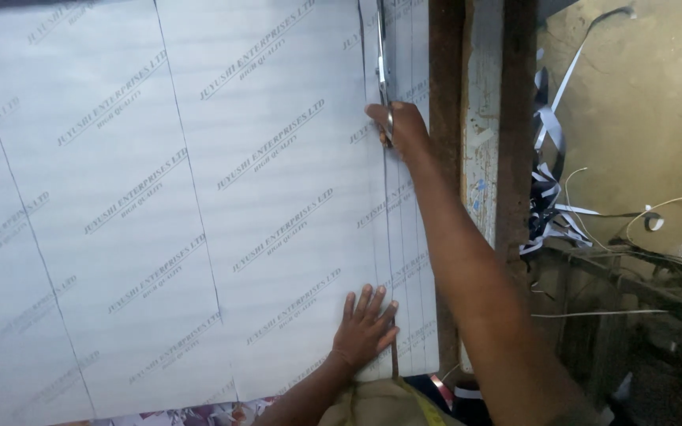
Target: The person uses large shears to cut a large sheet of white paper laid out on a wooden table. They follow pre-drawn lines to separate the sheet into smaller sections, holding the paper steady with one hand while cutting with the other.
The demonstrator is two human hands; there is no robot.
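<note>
My right hand (401, 126) grips a pair of metal scissors (383, 75), blades pointing away from me along a pencil line near the right edge of the large white printed sheet (199, 197) covering the table. My left hand (365, 325) lies flat, fingers spread, pressing the sheet near its near edge. Past the rusty metal frame (445, 87), cut white strips (548, 181) hang tangled.

The right hand (401, 126) cuts the white sheet (199, 197) with scissors (383, 63); the left hand (365, 327) presses flat.
</note>
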